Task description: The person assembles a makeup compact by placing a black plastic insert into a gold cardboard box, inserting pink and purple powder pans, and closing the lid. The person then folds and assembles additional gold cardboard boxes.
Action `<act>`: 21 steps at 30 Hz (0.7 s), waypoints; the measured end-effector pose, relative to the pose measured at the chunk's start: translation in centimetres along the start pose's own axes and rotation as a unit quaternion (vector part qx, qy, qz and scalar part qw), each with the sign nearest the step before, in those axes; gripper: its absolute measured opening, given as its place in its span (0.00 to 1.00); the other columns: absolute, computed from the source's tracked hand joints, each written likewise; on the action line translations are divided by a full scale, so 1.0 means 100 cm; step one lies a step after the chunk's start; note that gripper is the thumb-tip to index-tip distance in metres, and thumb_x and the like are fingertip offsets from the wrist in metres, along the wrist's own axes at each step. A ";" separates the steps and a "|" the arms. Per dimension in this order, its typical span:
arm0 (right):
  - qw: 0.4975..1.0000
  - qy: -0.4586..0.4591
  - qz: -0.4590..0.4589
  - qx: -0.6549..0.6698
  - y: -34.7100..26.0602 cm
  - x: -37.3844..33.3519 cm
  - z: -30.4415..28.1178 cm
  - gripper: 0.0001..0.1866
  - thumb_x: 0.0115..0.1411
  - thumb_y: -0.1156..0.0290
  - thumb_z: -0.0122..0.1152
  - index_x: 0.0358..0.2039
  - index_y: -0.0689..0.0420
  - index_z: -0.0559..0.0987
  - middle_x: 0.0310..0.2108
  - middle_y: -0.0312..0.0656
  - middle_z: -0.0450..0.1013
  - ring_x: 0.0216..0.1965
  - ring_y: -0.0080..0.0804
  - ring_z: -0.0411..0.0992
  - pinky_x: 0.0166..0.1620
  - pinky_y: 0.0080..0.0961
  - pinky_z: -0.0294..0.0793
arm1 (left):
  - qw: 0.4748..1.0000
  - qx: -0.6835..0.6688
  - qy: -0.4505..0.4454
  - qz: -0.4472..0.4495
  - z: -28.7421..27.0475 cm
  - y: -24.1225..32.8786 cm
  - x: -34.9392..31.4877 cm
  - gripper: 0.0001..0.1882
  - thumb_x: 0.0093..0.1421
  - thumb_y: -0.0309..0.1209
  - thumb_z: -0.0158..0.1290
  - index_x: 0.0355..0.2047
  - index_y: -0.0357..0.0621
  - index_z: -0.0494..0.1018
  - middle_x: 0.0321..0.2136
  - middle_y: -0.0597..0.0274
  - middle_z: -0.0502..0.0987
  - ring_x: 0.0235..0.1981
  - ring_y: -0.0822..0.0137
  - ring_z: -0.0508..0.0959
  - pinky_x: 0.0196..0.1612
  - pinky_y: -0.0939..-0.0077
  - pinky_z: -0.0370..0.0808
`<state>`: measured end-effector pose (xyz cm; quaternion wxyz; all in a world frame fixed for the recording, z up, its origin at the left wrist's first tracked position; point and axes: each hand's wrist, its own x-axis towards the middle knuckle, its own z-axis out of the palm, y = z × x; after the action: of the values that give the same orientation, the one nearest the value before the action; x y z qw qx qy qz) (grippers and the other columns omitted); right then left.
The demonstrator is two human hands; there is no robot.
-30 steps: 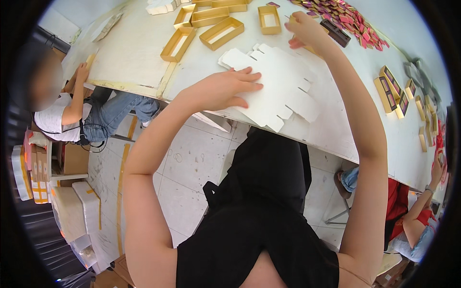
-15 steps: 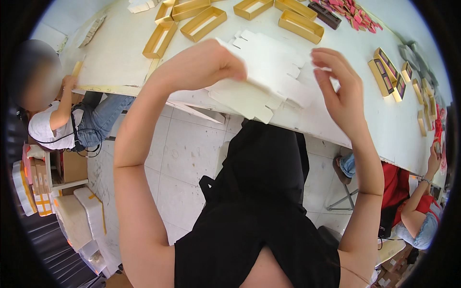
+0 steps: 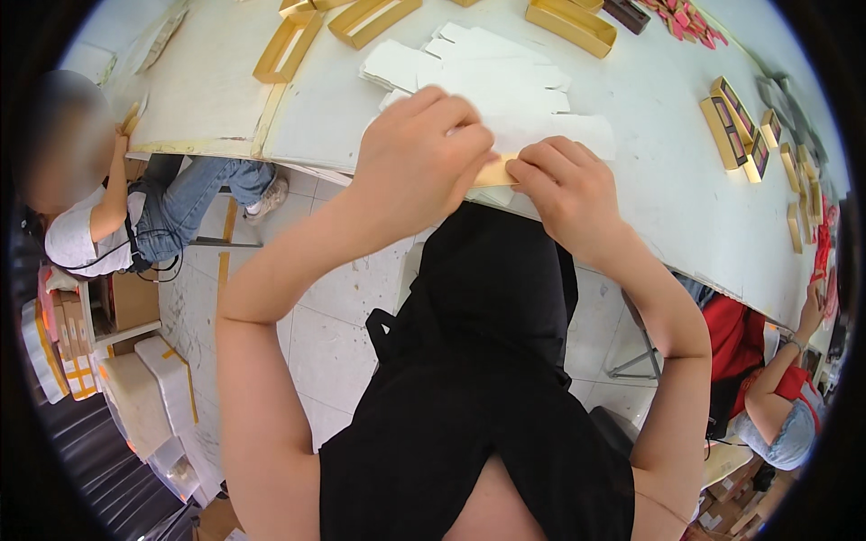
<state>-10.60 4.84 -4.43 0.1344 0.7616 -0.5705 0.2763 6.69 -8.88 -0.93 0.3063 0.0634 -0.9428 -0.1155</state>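
Between my two hands is a cardboard box blank [image 3: 494, 172], its gold side showing in a narrow strip and a white part spreading behind it. My left hand [image 3: 419, 151] pinches it at the left, with curled fingers that hide that end. At its right end, my right hand [image 3: 572, 187] grips the strip between thumb and fingers. Just beyond, a loose stack of flat white box blanks [image 3: 483, 68] with notched flaps lies on the table. Most of the held blank is covered by my fingers.
Open gold box frames [image 3: 289, 47] stand at the far side of the white table [image 3: 658, 135]. Gold boxes with dark inserts [image 3: 735, 131] stand at the right, and small red pieces [image 3: 681, 22] are heaped at the back. Co-workers sit to the left [image 3: 99, 225] and right [image 3: 776, 410].
My hands were apart over the white blanks; they have come together nearer the table's front edge and now hold a blank with gold showing. The view has shifted slightly.
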 end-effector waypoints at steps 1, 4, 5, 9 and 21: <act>0.999 -0.033 0.015 0.032 0.002 0.005 -0.005 0.09 0.49 0.74 0.64 0.32 0.58 0.79 0.31 0.37 0.71 0.34 0.33 0.72 0.35 0.30 0.74 | 1.000 0.001 -0.005 -0.014 -0.007 0.004 -0.004 0.07 0.56 0.34 0.62 0.28 0.45 0.79 0.21 0.62 0.76 0.21 0.60 0.77 0.28 0.70 0.74; 0.982 -0.133 0.060 0.124 0.015 0.024 -0.016 0.08 0.52 0.73 0.66 0.31 0.62 0.78 0.29 0.39 0.73 0.30 0.36 0.72 0.32 0.30 0.72 | 0.981 -0.119 -0.104 -0.115 -0.020 0.018 -0.017 0.12 0.57 0.39 0.63 0.25 0.44 0.78 0.22 0.61 0.77 0.20 0.63 0.77 0.25 0.70 0.73; 0.971 -0.165 0.075 0.155 0.026 0.030 -0.014 0.08 0.53 0.74 0.66 0.31 0.63 0.78 0.28 0.39 0.73 0.29 0.37 0.72 0.32 0.30 0.72 | 0.952 -0.178 -0.194 -0.155 -0.023 0.020 -0.017 0.15 0.57 0.41 0.63 0.24 0.43 0.78 0.22 0.61 0.78 0.20 0.65 0.77 0.24 0.71 0.72; 0.871 -0.332 0.250 0.263 0.046 0.072 -0.017 0.07 0.55 0.75 0.64 0.31 0.65 0.79 0.27 0.43 0.75 0.25 0.44 0.71 0.30 0.32 0.70 | 0.736 -0.475 -0.296 -0.380 -0.020 0.031 -0.014 0.20 0.66 0.45 0.55 0.38 0.37 0.76 0.34 0.59 0.80 0.36 0.71 0.80 0.27 0.76 0.74; 0.996 0.025 -0.075 0.033 -0.054 0.049 -0.069 0.16 0.54 0.71 0.62 0.44 0.59 0.80 0.48 0.45 0.75 0.48 0.43 0.75 0.51 0.40 0.75 | 0.982 -0.040 -0.084 -0.162 -0.038 -0.039 0.050 0.14 0.68 0.33 0.46 0.33 0.33 0.75 0.29 0.39 0.76 0.33 0.43 0.76 0.38 0.56 0.73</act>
<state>-6.42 6.24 4.57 0.1438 0.7992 -0.4987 0.3033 5.05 -14.30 3.86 0.2059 0.1931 -0.9369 -0.2064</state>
